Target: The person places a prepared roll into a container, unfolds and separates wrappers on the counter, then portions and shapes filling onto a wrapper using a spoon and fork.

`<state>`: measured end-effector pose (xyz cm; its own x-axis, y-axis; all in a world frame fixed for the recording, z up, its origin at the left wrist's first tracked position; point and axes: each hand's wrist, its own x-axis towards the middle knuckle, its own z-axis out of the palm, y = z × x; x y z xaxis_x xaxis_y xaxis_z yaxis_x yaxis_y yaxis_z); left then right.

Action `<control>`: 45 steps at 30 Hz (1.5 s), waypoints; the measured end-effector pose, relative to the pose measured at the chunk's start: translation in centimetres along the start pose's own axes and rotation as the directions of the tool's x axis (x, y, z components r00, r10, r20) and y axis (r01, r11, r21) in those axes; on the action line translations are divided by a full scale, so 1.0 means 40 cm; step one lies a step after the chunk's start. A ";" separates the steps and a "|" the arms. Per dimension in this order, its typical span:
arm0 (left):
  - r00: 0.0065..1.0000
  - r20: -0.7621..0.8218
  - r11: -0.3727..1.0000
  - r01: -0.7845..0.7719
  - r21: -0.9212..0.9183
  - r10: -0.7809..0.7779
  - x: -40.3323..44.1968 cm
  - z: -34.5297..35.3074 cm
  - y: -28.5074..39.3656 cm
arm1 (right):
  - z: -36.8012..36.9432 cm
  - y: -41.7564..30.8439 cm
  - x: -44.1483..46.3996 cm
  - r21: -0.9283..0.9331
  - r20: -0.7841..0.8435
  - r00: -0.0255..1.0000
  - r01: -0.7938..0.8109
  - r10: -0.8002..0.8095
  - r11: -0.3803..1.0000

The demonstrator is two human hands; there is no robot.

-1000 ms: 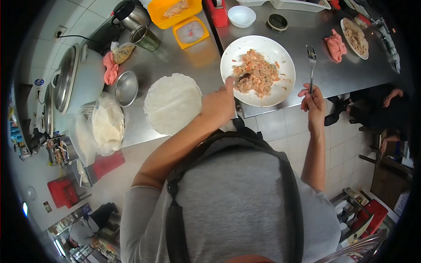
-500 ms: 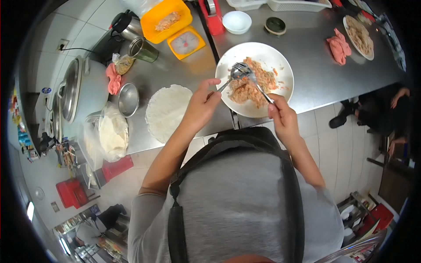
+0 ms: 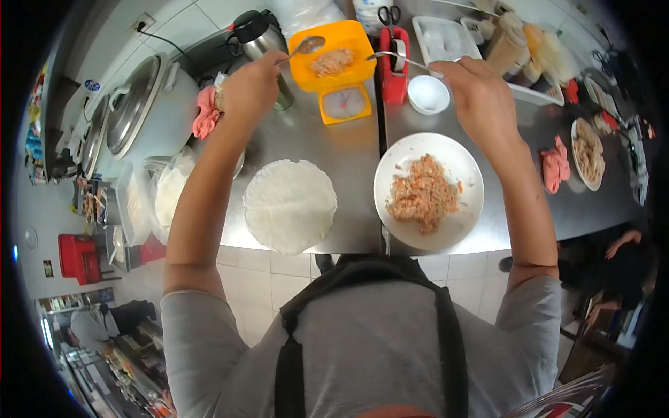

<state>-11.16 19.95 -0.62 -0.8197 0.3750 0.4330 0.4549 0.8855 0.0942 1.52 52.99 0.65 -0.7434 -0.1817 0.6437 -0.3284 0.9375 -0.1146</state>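
Note:
My left hand (image 3: 252,85) grips a metal spoon (image 3: 307,46), its bowl over the left part of a yellow scale tray (image 3: 301,71). My right hand (image 3: 481,94) holds a metal fork (image 3: 411,63) by the handle, its head at the tray's right edge. Inside the tray lies a pinkish mound of minced filling (image 3: 332,63). The tray sits on a yellow dial scale (image 3: 345,103). Nearer me, a white plate (image 3: 391,157) carries more minced filling (image 3: 424,194) with orange bits. Left of it, a round white wrapper sheet (image 3: 289,205) lies flat on the steel counter.
A small white bowl (image 3: 428,95) and a red tape dispenser (image 3: 394,80) stand right of the scale. Large lidded pots (image 3: 143,111) and a steel flask (image 3: 258,33) are at left. Pink cloth (image 3: 555,166) and a food plate (image 3: 589,155) lie at right. Another person sits at the far right.
Both hands have lifted the spoon and fork from the plate and moved forward to the yellow tray, spreading apart. The camera view has shifted, showing more of the counter's back.

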 end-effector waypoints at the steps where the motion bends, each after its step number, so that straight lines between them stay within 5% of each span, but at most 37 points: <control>1: 1.000 0.019 1.000 -0.004 0.022 0.004 0.009 0.008 -0.001 | 0.031 0.009 0.027 -0.040 0.051 0.997 0.052 -0.050 0.998; 8: 0.988 0.142 0.989 0.045 0.139 -0.065 0.036 0.067 -0.030 | 0.134 0.002 0.111 -0.127 0.213 0.965 0.182 -0.153 0.975; 11: 0.996 0.093 0.999 -0.001 0.034 -0.002 0.033 0.066 -0.009 | 0.159 0.007 0.118 -0.112 0.220 0.961 0.194 -0.166 0.975; 20: 0.933 0.322 0.940 0.243 -0.240 -0.160 0.054 0.062 -0.009 | 0.201 0.030 0.129 0.018 0.150 0.974 0.169 -0.170 0.985; 23: 0.863 0.484 0.810 0.384 -0.444 -0.144 0.076 0.087 -0.046 | 0.204 0.046 0.128 0.090 0.132 0.977 0.155 -0.166 0.984; 25: 0.824 0.553 0.580 0.514 -0.632 -0.127 0.087 0.084 -0.051 | 0.194 0.053 0.128 0.130 0.141 0.986 0.069 -0.087 0.989; 28: 0.757 0.632 0.455 0.628 -0.632 -0.167 0.097 0.048 -0.049 | 0.176 0.072 0.125 0.224 0.087 0.996 0.013 -0.033 0.974; 34: 0.794 0.598 0.609 0.528 -0.592 -0.107 0.137 0.037 -0.110 | 0.119 0.067 0.134 0.274 0.153 0.986 0.027 -0.071 0.961; 37: 0.817 0.564 0.622 0.505 -0.599 -0.119 0.150 0.007 -0.114 | 0.136 0.042 0.139 0.252 0.126 0.973 0.157 -0.194 0.955; 45: 0.861 0.485 0.596 0.473 -0.649 -0.155 0.108 -0.086 -0.157 | 0.239 -0.009 0.147 0.229 0.155 0.961 0.190 -0.228 0.955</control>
<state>-16.37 15.07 3.74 -0.9448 0.3185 -0.0770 0.1090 0.5269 0.8429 -8.29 48.74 -2.77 -0.7297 -0.4348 0.5277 -0.5884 0.7924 -0.1608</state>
